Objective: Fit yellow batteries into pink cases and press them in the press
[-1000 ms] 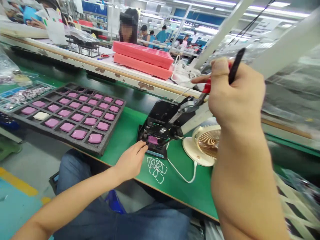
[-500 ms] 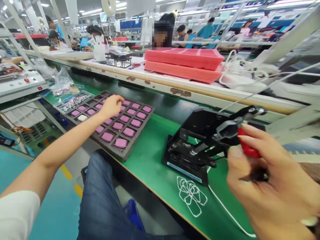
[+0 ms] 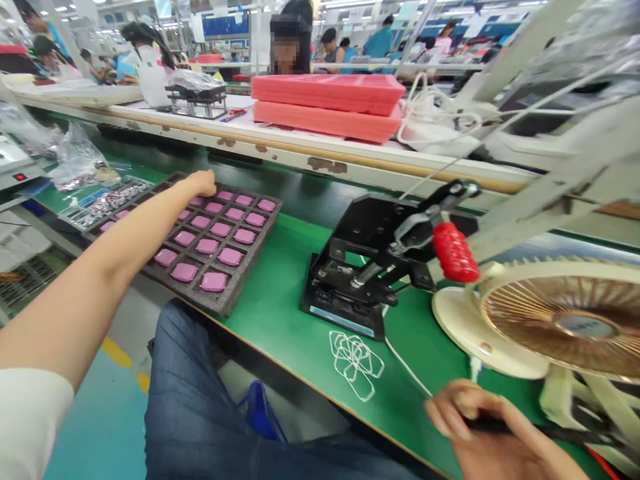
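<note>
My left hand [image 3: 203, 183] reaches to the far side of a dark foam tray [image 3: 225, 303]. Its fingers curl down, and whatever they pinch is hidden. Rows of pink rounded-square pieces [image 3: 214, 281] sit in the tray's pockets. My right hand [image 3: 490, 427] is low on the right, its fingers closed around a slim black tool [image 3: 540, 430] whose kind I cannot make out. Ahead of that hand stands a black toggle press [image 3: 350, 267] with a red handle [image 3: 455, 252], which no hand touches. Thin white ring-shaped loops [image 3: 355, 360] lie in front of the press.
A beige fan [image 3: 575, 320] lies face-up at the right. Red foam trays [image 3: 325, 100] are stacked on the shelf. Bags and small metal parts [image 3: 107, 200] are at the far left. A white cable [image 3: 407, 367] crosses the green mat. Co-workers sit beyond the shelf.
My right hand has let go of the red handle and dropped down toward the bench's front right. My left hand has moved slightly farther over the tray. The view has turned right, showing the fan.
</note>
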`<state>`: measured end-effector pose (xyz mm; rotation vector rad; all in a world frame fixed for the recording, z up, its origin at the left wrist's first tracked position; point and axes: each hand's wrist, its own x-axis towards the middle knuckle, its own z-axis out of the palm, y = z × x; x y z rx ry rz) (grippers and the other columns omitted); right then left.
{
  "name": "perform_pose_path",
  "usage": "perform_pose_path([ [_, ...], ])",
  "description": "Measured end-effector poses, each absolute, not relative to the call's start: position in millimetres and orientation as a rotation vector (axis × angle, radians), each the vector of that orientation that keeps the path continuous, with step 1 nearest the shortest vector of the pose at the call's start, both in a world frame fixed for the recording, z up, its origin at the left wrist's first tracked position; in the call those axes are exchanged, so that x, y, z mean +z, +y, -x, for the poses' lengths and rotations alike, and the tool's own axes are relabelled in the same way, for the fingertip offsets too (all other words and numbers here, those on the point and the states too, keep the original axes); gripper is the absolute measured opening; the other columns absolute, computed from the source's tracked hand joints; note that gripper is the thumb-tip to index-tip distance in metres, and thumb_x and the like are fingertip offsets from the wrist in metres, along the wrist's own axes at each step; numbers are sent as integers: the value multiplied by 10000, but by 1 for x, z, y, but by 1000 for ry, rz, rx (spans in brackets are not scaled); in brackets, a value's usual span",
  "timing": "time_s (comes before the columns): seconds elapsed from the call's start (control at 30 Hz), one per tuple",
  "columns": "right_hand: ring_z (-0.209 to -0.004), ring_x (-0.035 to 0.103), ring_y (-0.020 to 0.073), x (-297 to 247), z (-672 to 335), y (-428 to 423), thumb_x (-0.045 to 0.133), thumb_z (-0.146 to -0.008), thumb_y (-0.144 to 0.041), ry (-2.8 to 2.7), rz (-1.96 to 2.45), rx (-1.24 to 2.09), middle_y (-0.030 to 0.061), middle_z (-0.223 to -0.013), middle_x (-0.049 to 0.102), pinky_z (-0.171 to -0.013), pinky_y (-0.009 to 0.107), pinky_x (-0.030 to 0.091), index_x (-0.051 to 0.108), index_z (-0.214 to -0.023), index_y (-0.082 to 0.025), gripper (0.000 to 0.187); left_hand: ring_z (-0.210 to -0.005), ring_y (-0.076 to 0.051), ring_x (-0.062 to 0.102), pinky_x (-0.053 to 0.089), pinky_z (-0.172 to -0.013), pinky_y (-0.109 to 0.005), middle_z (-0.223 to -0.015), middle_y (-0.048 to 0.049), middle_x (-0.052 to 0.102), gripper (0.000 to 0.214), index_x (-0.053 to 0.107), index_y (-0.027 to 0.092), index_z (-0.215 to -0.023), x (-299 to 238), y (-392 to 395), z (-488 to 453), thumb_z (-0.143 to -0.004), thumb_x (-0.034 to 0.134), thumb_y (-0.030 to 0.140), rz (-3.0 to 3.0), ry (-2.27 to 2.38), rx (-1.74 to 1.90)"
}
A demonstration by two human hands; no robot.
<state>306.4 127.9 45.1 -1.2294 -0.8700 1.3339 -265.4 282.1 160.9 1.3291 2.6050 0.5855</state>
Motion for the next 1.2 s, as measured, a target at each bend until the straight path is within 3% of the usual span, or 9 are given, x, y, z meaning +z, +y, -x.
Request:
perform_pose_path([
  [0.1,-848,724,277,37,-313,116,855,-703,-698,-756,1259,1342,121,-881,690,-754,513,664,797,-723,-266,437,-1138,-220,699,553,-1056,-465,-1260,-120,746,421,573,47,-1466,175,255,257,-1087,623,223,-1352,2429,832],
  [0.17,-669,640,196,37,-315,110,828,-770,-723,-752,1193,1361,69,-698,627,-628,390,632,813,-762,-234,489,-1101,-127,678,485,-1062,-398,-1216,-71,733,468,400,6,-1587,184,227,245,-1140,322,119,-1388,2258,994],
  [0.23,-515,515,147,39,-311,105,770,-877,-718,-780,1102,1431,10,-535,499,-518,315,551,827,-826,-230,495,-1082,-86,672,455,-1031,-370,-1176,-6,719,533,347,56,-1622,188,191,222,-1106,219,97,-1425,2019,1168],
  [0.3,-476,533,157,41,-300,102,736,-931,-725,-824,1018,1517,6,-496,513,-502,315,546,843,-904,-240,498,-1104,-147,696,462,-965,-341,-1099,8,758,493,496,87,-1539,182,149,186,-1067,355,71,-1286,1468,1479],
  [0.43,-636,751,226,33,-262,96,772,-954,-672,-982,853,1572,89,-749,770,-626,376,664,867,-1025,-264,425,-964,-266,780,586,-709,-306,-1184,-124,801,327,748,204,-1296,134,71,87,-981,774,287,-903,973,1391],
  [0.57,-844,812,223,22,-231,84,874,-942,-303,-1228,754,1335,56,-1000,813,-783,356,709,854,-1094,-316,154,-935,-241,779,612,-699,-296,-1156,-125,773,302,772,225,-1215,75,38,12,-967,834,386,-684,849,1251],
  [0.73,-1092,790,270,20,-216,73,765,-922,-23,-1586,648,933,75,-1191,791,-922,442,709,824,-1164,-290,365,-792,-161,757,635,-754,-302,-1063,-70,765,390,704,228,-1349,54,33,-19,-1003,800,380,-703,935,1176],
  [0.87,-1197,771,328,14,-210,69,739,-891,49,-1686,566,832,83,-1203,808,-1046,570,670,793,-1227,-250,453,-763,-168,764,658,-792,-339,-1061,-68,783,508,699,225,-1393,58,29,-26,-960,837,451,-663,983,1097],
  [1.2,-1174,783,331,7,-210,64,730,-899,57,-1721,598,767,84,-1201,808,-972,549,710,792,-1231,-240,450,-805,-195,772,681,-807,-373,-1117,-99,808,533,749,216,-1363,58,27,-32,-920,865,488,-629,1031,1097],
])
